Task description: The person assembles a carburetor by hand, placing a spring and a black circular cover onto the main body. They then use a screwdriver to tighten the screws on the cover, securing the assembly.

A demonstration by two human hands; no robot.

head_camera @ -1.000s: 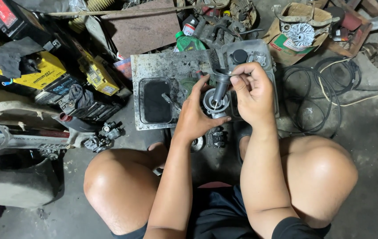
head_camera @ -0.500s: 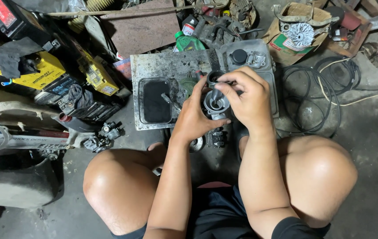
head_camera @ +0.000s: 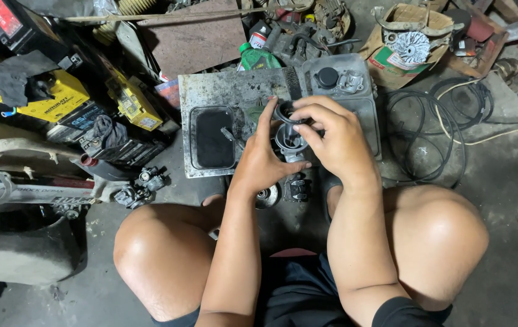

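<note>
**Two hands on a small metal part, workshop floor**

Seen from above, left to right. At far left, stacked yellow and black batteries (head_camera: pixel 65 100) beside a white scooter body panel (head_camera: pixel 23 181); just below them on the concrete, a small carburettor-like part (head_camera: pixel 141 186). Further in, a grimy grey metal tray (head_camera: pixel 222 91) with a dark rectangular recess, flat on the floor ahead of the knees. Above the tray's near edge, left hand (head_camera: pixel 262 160) wrapped around the left side of a round grey metal housing (head_camera: pixel 289 139), index finger stretched up along it, thumb tucked under. Right hand (head_camera: pixel 335 136) curled over the housing from the right, fingertips pinching a black ring (head_camera: pixel 284 111) at its top. Housing held upright between both hands, clear of the floor. Below the hands, two small metal pieces (head_camera: pixel 283 192) on the ground between the bare knees. At right, coiled black cable (head_camera: pixel 434 130); beyond it, an open cardboard box (head_camera: pixel 419 39) with a silver finned wheel inside.
</note>
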